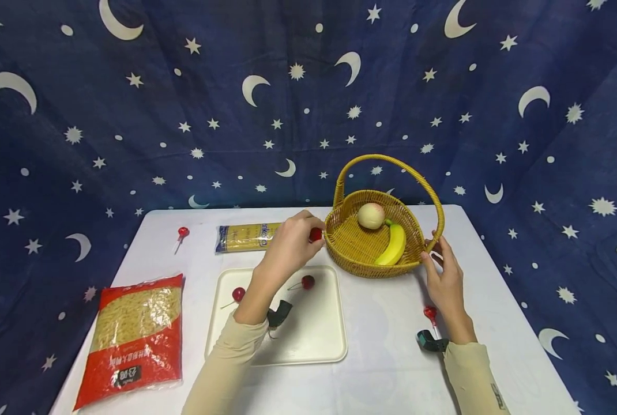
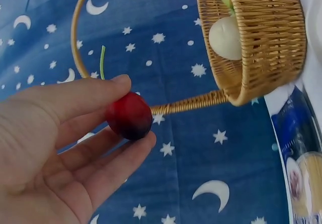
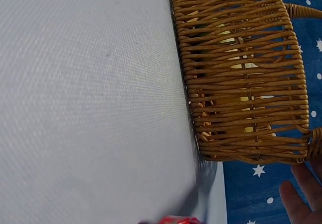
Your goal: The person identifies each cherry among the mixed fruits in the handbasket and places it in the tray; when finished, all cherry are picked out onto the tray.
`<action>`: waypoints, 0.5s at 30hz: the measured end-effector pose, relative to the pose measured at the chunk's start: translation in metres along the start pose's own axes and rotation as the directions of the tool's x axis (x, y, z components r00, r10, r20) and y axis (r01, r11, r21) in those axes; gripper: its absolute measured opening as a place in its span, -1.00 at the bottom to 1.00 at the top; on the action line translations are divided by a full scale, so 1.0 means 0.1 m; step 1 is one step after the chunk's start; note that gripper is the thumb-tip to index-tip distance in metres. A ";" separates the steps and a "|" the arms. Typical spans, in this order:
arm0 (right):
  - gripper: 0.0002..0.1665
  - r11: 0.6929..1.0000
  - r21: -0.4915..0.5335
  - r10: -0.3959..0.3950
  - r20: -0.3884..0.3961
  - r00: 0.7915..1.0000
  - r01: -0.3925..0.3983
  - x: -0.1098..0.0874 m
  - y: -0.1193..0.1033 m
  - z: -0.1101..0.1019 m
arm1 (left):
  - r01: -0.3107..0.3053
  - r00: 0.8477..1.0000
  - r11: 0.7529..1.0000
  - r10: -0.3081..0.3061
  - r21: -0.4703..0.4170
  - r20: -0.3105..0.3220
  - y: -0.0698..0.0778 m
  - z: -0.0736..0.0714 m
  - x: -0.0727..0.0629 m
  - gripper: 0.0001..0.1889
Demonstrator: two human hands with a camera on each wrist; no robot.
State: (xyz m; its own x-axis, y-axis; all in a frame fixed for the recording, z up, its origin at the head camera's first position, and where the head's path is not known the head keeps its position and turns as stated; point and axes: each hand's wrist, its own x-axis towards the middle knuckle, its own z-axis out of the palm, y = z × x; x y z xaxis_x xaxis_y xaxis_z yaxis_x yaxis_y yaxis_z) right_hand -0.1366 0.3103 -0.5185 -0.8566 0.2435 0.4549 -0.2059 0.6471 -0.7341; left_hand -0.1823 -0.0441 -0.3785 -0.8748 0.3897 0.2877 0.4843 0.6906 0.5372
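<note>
My left hand (image 1: 293, 245) pinches a dark red cherry (image 2: 130, 116) with a green stem between thumb and fingertips, beside the left rim of a wicker basket (image 1: 357, 267). In the left wrist view, the cherry overlaps the line of the basket's handle. Inside the basket lie a pale peach (image 1: 371, 216) and a yellow banana (image 1: 393, 246). My right hand (image 1: 446, 282) holds the basket's right side where the handle meets the rim, with the thumb in front and fingers behind. Only part of that hand shows in the right wrist view.
A cream tray (image 1: 319, 340) holds two cherries (image 1: 307, 282), under my left forearm. Behind it lies a spaghetti pack (image 1: 243, 237). A red pasta bag (image 1: 134, 340) is at left. Red lollipops (image 1: 183, 231) lie at back left and by my right wrist. A starry cloth hangs behind.
</note>
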 end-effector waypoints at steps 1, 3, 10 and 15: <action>-0.27 1.000 -0.001 -0.005 -0.002 1.000 0.005 0.00 0.00 0.00 | 0.008 1.000 1.000 -0.008 -0.002 -0.009 -0.02 -0.02 -0.06 -0.79; -0.28 1.000 -0.005 -0.010 -0.007 1.000 0.010 0.00 0.00 0.01 | 0.025 0.999 1.000 -0.025 -0.001 -0.026 -0.05 -0.05 -0.19 -0.78; -0.28 1.000 -0.025 0.012 -0.001 1.000 -0.012 0.00 -0.02 0.00 | 0.092 0.993 0.996 -0.092 0.002 -0.077 -0.16 -0.06 -0.60 -0.76; -0.28 0.999 -0.030 0.030 0.003 1.000 -0.030 -0.01 -0.03 0.02 | 0.104 0.992 0.995 -0.104 -0.005 -0.064 -0.24 0.04 -0.79 -0.77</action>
State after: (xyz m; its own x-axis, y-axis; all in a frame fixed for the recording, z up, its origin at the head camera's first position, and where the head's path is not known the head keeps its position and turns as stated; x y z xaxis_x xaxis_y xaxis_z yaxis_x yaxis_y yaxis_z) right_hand -0.1364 0.3070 -0.5179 -0.8640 0.2605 0.4308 -0.1656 0.6610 -0.7319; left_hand -0.1246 -0.0889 -0.4177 -0.9194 0.2757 0.2807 0.3906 0.7244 0.5680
